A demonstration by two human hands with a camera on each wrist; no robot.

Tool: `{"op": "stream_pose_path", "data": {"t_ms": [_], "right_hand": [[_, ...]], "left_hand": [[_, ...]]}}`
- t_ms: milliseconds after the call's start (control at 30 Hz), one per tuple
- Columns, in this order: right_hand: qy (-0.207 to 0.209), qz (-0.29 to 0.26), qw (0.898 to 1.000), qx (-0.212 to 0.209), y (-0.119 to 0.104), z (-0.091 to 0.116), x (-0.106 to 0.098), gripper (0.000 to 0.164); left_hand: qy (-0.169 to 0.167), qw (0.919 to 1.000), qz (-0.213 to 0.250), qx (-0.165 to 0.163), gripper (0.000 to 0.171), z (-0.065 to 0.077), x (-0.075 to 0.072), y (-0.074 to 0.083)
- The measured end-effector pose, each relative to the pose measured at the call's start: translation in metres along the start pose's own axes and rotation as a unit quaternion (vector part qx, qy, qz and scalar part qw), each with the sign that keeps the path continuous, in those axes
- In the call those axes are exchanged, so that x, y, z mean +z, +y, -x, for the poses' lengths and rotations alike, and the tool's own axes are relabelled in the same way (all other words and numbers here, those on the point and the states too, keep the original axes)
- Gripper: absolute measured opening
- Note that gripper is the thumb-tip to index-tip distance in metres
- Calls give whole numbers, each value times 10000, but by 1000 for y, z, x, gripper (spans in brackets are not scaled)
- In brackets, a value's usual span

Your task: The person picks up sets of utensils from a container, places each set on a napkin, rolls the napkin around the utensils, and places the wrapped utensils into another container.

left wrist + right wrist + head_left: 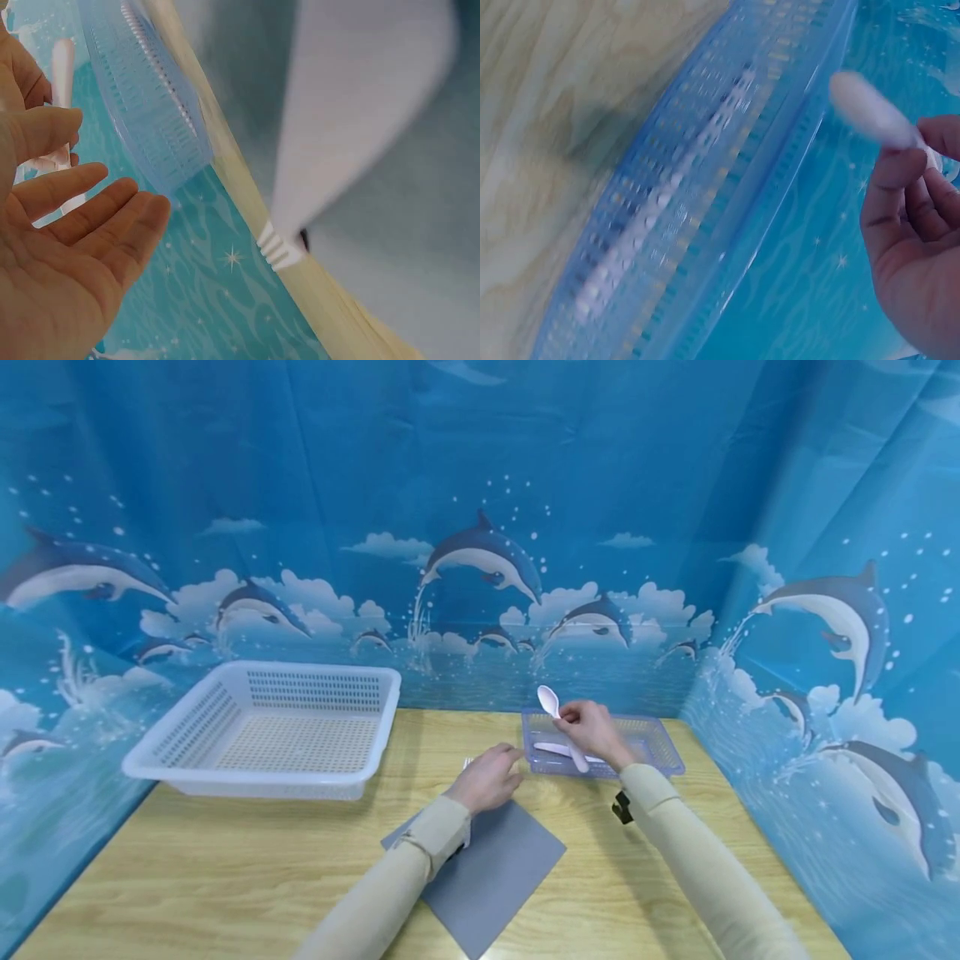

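My right hand [591, 728] pinches a pale pink-white plastic spoon [548, 700] above a small translucent purple basket [667, 747]. The spoon's bowl points up and away, its handle slanting down towards me. In the right wrist view, thumb and fingertips meet on the spoon [866, 111]. A pale knife [551, 748] lies in the basket, seen through its side wall in the right wrist view. My left hand [486, 778], fingers loosely extended and holding nothing, hovers by the top of a grey square mat [498, 877]. Beneath it lies a white fork, mostly hidden, its tines [279, 247] past the mat's edge.
A large white perforated basket [360, 781] stands at the back left of the wooden table [225, 868]. A blue dolphin-print curtain [480, 460] hangs close behind the table and along both sides.
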State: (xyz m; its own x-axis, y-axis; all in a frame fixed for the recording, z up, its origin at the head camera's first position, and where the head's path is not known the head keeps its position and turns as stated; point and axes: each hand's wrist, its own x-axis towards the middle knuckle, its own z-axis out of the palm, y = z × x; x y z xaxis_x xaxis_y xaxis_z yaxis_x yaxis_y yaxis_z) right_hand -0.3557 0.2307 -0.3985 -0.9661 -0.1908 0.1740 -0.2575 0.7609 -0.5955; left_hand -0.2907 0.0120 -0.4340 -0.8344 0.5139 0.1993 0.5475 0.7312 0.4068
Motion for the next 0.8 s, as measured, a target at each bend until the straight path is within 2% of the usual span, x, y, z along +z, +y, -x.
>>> {"op": "stream_pose_path", "data": {"t_ms": [200, 367, 500, 633, 800], "right_hand": [[-361, -652, 9970, 220, -7, 3, 8, 21], [-629, -931, 9933, 254, -15, 8, 17, 25], [-825, -1096, 9903, 236, -25, 13, 25, 37], [-923, -1168, 9888, 108, -33, 17, 35, 56], [-1065, -1276, 9859, -174, -40, 20, 52, 65]], "left_hand": [[42, 9999, 127, -70, 41, 9, -4, -12], [29, 9998, 134, -112, 40, 17, -7, -20], [116, 9999, 38, -49, 39, 25, -10, -25], [65, 10000, -53, -44, 38, 35, -13, -30], [8, 9999, -131, 30, 31, 45, -15, -36]]}}
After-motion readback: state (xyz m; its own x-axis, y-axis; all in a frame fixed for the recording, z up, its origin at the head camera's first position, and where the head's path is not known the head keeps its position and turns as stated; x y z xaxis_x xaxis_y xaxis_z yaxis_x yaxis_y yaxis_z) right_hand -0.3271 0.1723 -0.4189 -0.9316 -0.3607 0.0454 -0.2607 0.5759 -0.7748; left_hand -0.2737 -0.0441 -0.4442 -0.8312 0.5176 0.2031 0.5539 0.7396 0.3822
